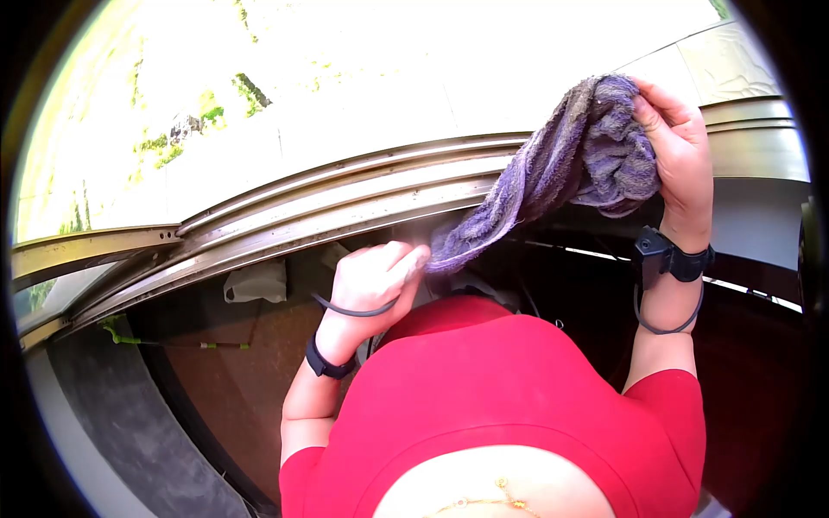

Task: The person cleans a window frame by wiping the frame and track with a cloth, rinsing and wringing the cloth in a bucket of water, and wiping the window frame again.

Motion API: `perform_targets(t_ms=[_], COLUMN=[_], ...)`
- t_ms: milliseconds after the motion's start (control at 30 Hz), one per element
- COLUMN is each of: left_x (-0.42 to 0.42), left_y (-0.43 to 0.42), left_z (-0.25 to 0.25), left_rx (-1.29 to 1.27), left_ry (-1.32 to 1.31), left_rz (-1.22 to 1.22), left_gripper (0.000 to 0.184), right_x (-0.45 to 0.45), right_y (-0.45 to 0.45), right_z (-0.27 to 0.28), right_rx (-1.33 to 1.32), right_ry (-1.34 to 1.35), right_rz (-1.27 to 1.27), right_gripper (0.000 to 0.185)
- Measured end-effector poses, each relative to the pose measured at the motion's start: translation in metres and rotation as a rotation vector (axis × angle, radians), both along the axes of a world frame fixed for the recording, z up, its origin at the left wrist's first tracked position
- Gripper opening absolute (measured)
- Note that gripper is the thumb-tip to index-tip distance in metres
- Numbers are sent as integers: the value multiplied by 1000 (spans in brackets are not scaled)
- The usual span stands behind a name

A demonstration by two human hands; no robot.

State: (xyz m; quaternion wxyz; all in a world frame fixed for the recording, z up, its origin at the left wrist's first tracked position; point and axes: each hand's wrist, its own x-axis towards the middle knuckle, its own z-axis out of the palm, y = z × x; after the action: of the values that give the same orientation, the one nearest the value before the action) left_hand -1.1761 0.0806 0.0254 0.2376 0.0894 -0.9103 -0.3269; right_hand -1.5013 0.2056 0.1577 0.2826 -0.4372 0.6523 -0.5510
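Note:
A purple-grey cloth [553, 164] stretches between my two hands, above the metal window track. Its bunched, folded end is gripped by my right hand [676, 142], with the thumb pressed on it. The cloth narrows toward the lower left, where my left hand [377, 281] is closed around its thin end. Black straps with thin cables sit on both wrists. The fingertips of my right hand are partly hidden behind the cloth.
The metal window track [345, 190] curves across the view, with a sash frame [95, 246] at the left. Below lie a white bag [256, 282] and a green-tipped stick [181, 344]. Bright outdoor ground shows beyond the track.

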Motion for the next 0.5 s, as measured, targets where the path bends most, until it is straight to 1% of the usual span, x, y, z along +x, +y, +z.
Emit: perform_targets(t_ms=[133,267,333,367,400,467,500], left_x=[24,54,71,77,85,93,100], left_y=[-1,6,11,13,15,24,28], left_z=[10,10,3,5,2,4,4], left_rx=[136,221,267,381,426,462,408], left_ry=[56,174,245,321,351,481,461], left_rz=[231,470,647,696,789,906,937], left_gripper=[24,17,17,17,18,17,17], right_x=[22,38,48,52,59,71,77], right_y=[-17,-37,-51,-57,-64,-78,-82], right_z=[-30,-38,-40,-44,-49,-58,-61], right_rx=[-4,-25,-67,-11,28,61,125], right_ry=[-138,-217,-379,-322,-235,41,-37], right_rz=[92,197,277,307,351,443,461], right_gripper=[27,28,28,28,28,27,26])
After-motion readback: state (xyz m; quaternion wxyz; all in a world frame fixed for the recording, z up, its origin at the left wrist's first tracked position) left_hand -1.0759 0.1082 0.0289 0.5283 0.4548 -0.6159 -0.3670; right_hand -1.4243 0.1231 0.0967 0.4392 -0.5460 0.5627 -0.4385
